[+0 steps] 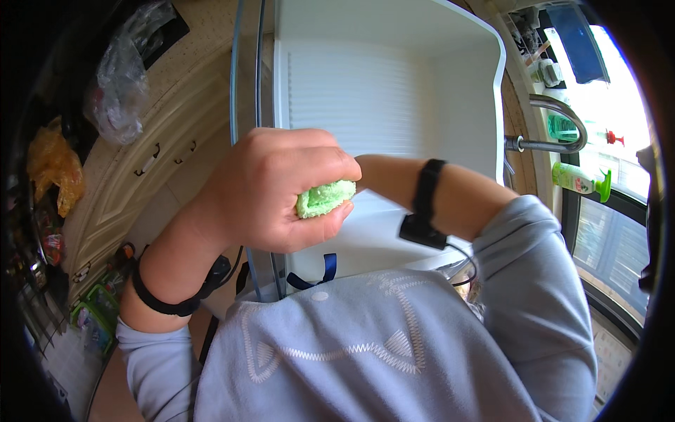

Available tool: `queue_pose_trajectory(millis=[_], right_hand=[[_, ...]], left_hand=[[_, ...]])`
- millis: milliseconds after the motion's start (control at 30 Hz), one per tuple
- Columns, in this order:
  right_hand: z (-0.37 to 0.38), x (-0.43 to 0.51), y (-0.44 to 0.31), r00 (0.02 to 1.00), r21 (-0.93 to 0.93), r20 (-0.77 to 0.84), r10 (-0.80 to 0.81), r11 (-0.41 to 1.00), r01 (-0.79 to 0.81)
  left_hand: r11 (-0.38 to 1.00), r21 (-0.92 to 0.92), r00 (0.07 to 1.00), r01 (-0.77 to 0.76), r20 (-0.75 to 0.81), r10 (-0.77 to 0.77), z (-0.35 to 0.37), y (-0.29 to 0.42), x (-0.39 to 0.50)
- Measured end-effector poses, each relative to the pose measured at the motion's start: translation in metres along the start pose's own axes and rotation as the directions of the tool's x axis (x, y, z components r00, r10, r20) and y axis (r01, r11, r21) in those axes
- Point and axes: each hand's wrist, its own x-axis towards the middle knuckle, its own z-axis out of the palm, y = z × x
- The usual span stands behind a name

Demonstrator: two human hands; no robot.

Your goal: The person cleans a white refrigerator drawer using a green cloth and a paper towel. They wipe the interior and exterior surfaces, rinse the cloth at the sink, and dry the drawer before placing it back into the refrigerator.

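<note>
My left hand point(269, 184) is closed around a folded light-green fluffy cloth point(327, 199), which shows between its thumb and fingers. It is raised above the near part of a large white plastic bin point(353, 89) with a ribbed inner surface. Clear panels with bluish edges point(258, 68) run along the bin's left side. From the right, my other forearm passes over the bin, with a black strap and a small black device around it. My right hand is hidden behind the left one, so its grip cannot be seen.
A curved metal faucet point(572, 118) stands right of the bin, near a green spray bottle point(577, 178) by the window. A clear plastic bag point(121, 79) lies on the left counter point(203, 31). An orange plastic bag point(57, 166) is further left.
</note>
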Motion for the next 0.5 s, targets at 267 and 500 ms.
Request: queue_pose_trajectory(millis=[267,500], right_hand=[[-0.007,0.009,-0.002,0.995,-0.084,0.089,0.042,0.996,-0.035],[-0.077,0.006,-0.046,0.926,0.032,-0.334,-0.175,0.98,0.196]], left_hand=[[1.0,-0.009,1.0,-0.01,0.026,0.01,0.002,0.001,-0.001],[1.0,0.023,0.996,0.007,0.086,-0.009,-0.001,0.003,0.001]])
